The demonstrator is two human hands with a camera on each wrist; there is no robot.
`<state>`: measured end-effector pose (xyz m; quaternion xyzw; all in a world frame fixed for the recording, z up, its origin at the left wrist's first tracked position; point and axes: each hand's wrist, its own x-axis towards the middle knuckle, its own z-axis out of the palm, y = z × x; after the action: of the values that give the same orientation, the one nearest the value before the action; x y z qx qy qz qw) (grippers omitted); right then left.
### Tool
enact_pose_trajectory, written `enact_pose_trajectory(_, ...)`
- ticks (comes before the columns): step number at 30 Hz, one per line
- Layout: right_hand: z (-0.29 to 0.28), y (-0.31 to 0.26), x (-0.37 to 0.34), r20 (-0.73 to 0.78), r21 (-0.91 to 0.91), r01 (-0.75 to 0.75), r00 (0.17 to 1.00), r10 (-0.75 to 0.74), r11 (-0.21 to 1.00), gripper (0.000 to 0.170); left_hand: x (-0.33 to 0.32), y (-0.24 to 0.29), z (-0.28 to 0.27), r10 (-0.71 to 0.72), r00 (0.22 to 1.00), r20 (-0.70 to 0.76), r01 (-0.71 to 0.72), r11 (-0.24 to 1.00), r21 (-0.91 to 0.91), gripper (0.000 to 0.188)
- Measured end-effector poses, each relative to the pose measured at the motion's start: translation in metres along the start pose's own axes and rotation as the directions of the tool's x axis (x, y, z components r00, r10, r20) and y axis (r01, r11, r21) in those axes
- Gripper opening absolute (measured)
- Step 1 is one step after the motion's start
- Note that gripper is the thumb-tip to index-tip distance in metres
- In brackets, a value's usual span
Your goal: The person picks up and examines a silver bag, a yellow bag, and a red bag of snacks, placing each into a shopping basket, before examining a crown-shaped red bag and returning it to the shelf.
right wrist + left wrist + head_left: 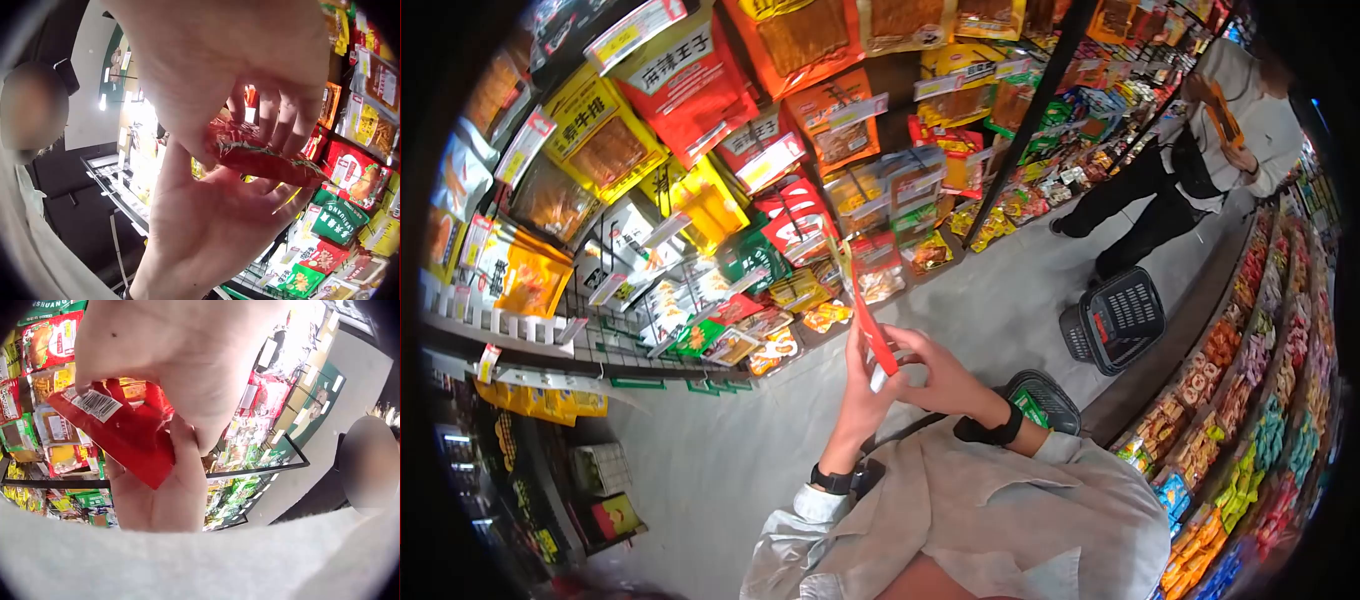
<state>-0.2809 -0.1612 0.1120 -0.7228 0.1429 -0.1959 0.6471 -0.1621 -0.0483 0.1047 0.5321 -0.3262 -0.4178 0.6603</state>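
Observation:
Both hands hold one red packet point(874, 335), raised on edge in front of the chest in the head view. The left hand point(862, 388) grips its near side, and the right hand point(935, 378) pinches it from the other side with thumb and fingers. In the left wrist view the packet point(134, 434) shows a white barcode label and a pointed lower corner, with the left hand point(181, 356) over it. The right wrist view shows the packet point(269, 161) nearly edge-on between the right hand point(231, 50) and the left hand point(212, 219).
Hanging snack packets point(690, 85) fill the rack ahead and to the left. A basket point(1045, 400) with a green item is beside the right forearm; another black basket point(1122, 318) stands farther off. A person point(1200, 150) stands at upper right, near shelves of small packets point(1200, 390).

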Motion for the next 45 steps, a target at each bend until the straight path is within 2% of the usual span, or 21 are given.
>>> enact_pose_trajectory(2,-0.003,-0.010,0.000,0.036,0.000,0.014,0.999,-0.014,1.000,0.079,0.000,-0.002,-0.002,0.061,0.997,0.036,-0.060,0.998,-0.015,0.089)
enact_pose_trajectory(5,-0.006,-0.017,-0.002,0.089,0.015,0.009,0.996,-0.010,1.000,0.076,-0.002,0.002,-0.005,0.034,0.999,0.014,-0.035,0.999,0.023,0.089)
enact_pose_trajectory(7,-0.010,-0.018,-0.004,0.116,0.080,-0.005,0.993,-0.004,0.997,0.074,-0.008,0.002,-0.010,-0.046,0.999,0.010,0.047,0.990,-0.135,0.087)
enact_pose_trajectory(8,-0.011,-0.011,-0.004,0.112,0.220,0.000,0.993,-0.026,0.975,0.066,-0.009,0.000,-0.015,-0.073,0.997,0.014,0.075,0.972,-0.221,0.085)
enact_pose_trajectory(11,-0.018,0.008,-0.007,0.010,0.406,-0.034,0.999,0.033,0.913,0.057,-0.015,-0.007,-0.024,-0.087,0.996,0.024,0.089,0.917,-0.390,0.083)
enact_pose_trajectory(12,-0.020,0.005,-0.007,-0.044,0.387,-0.024,0.998,0.044,0.922,0.043,-0.017,-0.008,-0.026,-0.103,0.994,0.026,0.104,0.891,-0.442,0.084)
enact_pose_trajectory(13,-0.022,0.008,-0.007,-0.072,0.378,-0.018,0.996,0.049,0.926,0.042,-0.018,-0.009,-0.027,-0.115,0.993,0.029,0.114,0.863,-0.493,0.086)
enact_pose_trajectory(20,-0.029,0.019,-0.010,-0.191,0.375,-0.045,0.974,0.125,0.926,0.032,-0.026,-0.024,-0.034,-0.158,0.985,0.064,0.167,0.825,-0.539,0.092)
enact_pose_trajectory(23,-0.028,0.024,-0.009,-0.235,0.362,-0.074,0.958,0.168,0.929,0.031,-0.030,-0.025,-0.037,-0.202,0.976,0.087,0.213,0.772,-0.598,0.091)
enact_pose_trajectory(27,-0.028,0.030,-0.007,-0.264,0.334,-0.126,0.939,0.220,0.934,0.031,-0.029,-0.020,-0.035,-0.145,0.989,0.026,0.133,0.801,-0.584,0.079)
enact_pose_trajectory(35,-0.020,0.030,-0.006,-0.059,0.493,-0.237,0.951,0.304,0.837,0.034,-0.038,-0.026,-0.044,-0.143,0.985,0.092,0.169,0.772,-0.613,0.074)
enact_pose_trajectory(39,-0.020,0.032,-0.007,-0.043,0.507,-0.244,0.951,0.307,0.827,0.030,-0.037,-0.028,-0.041,-0.144,0.988,0.046,0.142,0.774,-0.617,0.068)
enact_pose_trajectory(41,-0.021,0.033,-0.007,-0.081,0.519,-0.223,0.948,0.307,0.825,0.031,-0.035,-0.024,-0.037,-0.134,0.991,0.014,0.115,0.788,-0.604,0.063)
enact_pose_trajectory(45,-0.023,0.029,-0.010,-0.203,0.500,-0.193,0.922,0.330,0.845,0.029,-0.026,-0.023,-0.035,-0.228,0.963,-0.142,0.114,0.827,-0.551,0.052)
